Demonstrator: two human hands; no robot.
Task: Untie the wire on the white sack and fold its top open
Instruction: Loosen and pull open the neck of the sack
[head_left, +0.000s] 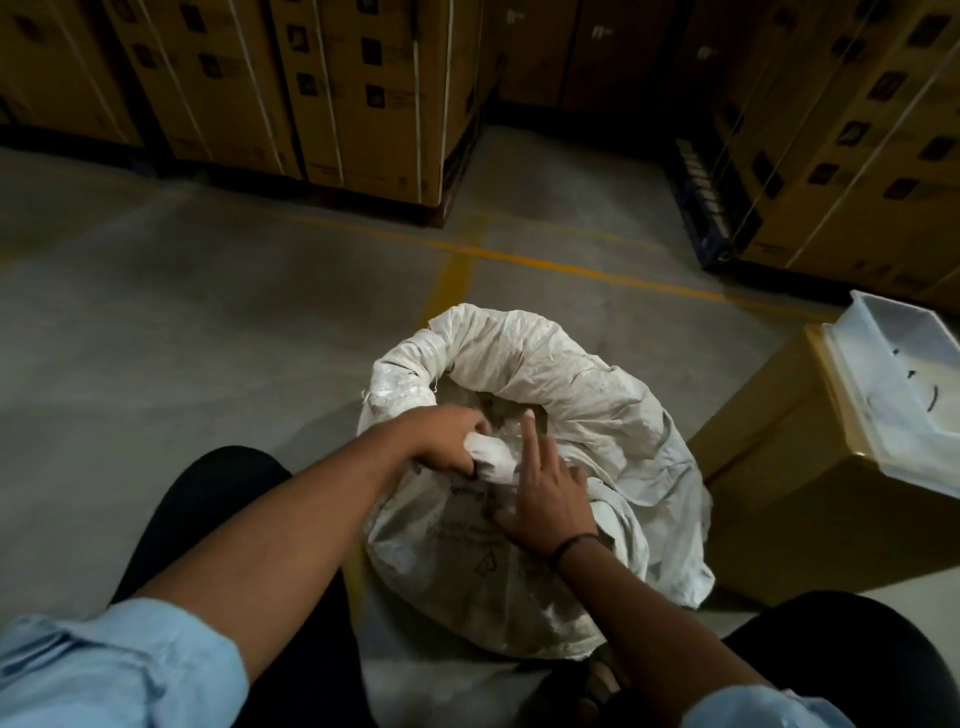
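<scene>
White sack (545, 374): stood upright on the floor (208, 312), its top rolled outward into a thick rim at the far side, mouth open.

Left hand (447, 441): placed at the sack's near rim, fingers curled round a bunched fold of the white fabric.

Right hand (545, 493): laid flat on the sack's near face just beside the left hand, fingers spread and straight, forefinger pointed toward the mouth, nothing gripped. A black band (571, 545) is worn at its wrist.

Cardboard box (769, 493): set to the right of the sack, topped by a white plastic tray (904, 374).

Strapped cartons (363, 93): stacked well beyond the sack, past a yellow line (571, 267).
</scene>
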